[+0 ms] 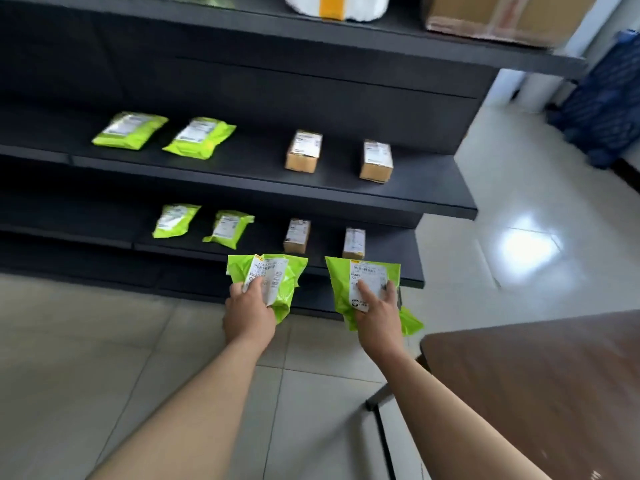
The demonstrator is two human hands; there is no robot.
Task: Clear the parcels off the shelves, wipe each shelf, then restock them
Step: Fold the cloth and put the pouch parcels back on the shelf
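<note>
My left hand (250, 310) grips a green mailer bag (281, 276) with a white label, held out in front of the bottom shelf (412, 281). My right hand (375, 312) grips a second green mailer bag (341, 276), thumb on its label. The middle shelf (433, 199) carries two green bags (130, 129) (201, 136) and two small cardboard boxes (304, 151) (376, 161). The shelf below (398, 244) holds two more green bags (176, 220) (229, 229) and two small boxes (297, 235) (354, 242).
The top shelf bears a white parcel with yellow tape (337, 6) and a large cardboard box (498, 19). A brown table (540, 382) stands at lower right, close to my right arm. A blue suitcase (602, 105) sits at far right on the pale tiled floor (86, 341).
</note>
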